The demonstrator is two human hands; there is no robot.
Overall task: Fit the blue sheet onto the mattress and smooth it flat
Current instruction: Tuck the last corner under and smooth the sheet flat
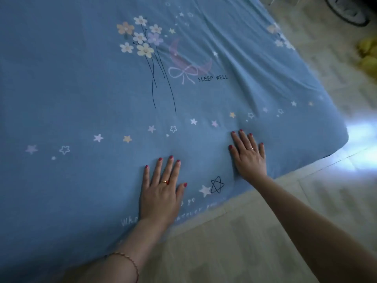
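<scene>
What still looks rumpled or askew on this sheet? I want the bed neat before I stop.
Mostly flat, but long creases run down the blue sheet right of the "SLEEP WELL" print, towards the right hand. Both hands press flat near the front edge; the left hand covers smooth fabric. Nothing looks torn or stained.

Printed words, centre of frame: "SLEEP WELL" on the blue sheet (pixel 81 88), beside the moon.
White lettering, lower edge: partly covered, unreadable.

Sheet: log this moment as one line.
phase: smoothing | sheet: on mattress, creases near far right | left hand: flat on sheet | right hand: flat on sheet | corner: covered
</scene>
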